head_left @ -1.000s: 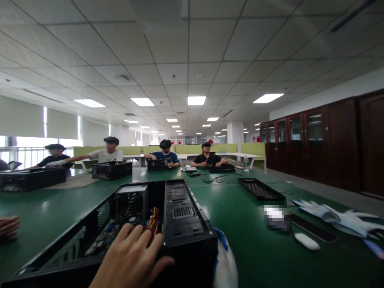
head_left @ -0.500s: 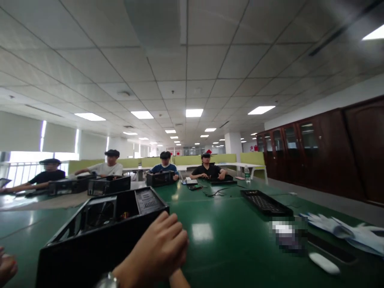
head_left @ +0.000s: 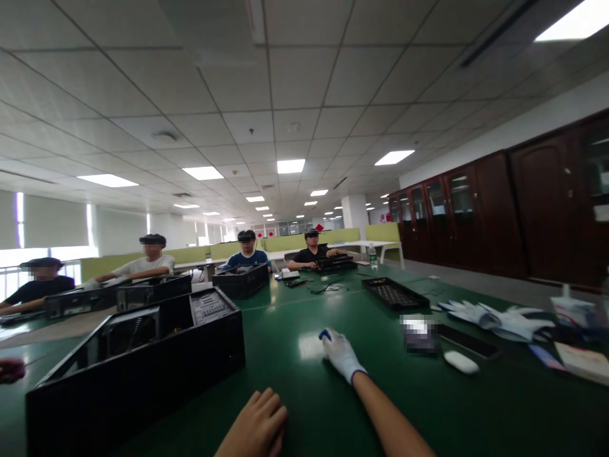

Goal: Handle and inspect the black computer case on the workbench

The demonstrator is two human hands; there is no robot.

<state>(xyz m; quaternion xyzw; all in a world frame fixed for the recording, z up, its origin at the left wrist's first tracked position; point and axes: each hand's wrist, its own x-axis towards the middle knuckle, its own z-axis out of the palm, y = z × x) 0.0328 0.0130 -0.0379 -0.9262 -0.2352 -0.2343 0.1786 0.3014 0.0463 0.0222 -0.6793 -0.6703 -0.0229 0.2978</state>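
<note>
My left hand (head_left: 257,426) is bare and rests low on the green table (head_left: 304,406), fingers loosely stretched and holding nothing. My right hand (head_left: 340,354) wears a white glove with a blue edge and lies flat on the table, arm reaching forward. An open black computer case (head_left: 143,365) stands on the table to the left of both hands, its fan and inner parts partly showing. Neither hand touches the case.
A black side panel (head_left: 392,293), a pile of white gloves (head_left: 495,317), a black phone (head_left: 469,343), a white oblong device (head_left: 460,362), a book (head_left: 586,362) and a container (head_left: 569,311) lie to the right. Another person's hand (head_left: 9,369) shows at the left edge. Several people (head_left: 246,257) work on cases at the far side.
My left hand has come off the computer case and now rests on the table. My right hand, now gloved, reaches out flat on the table. The case sits further left in view.
</note>
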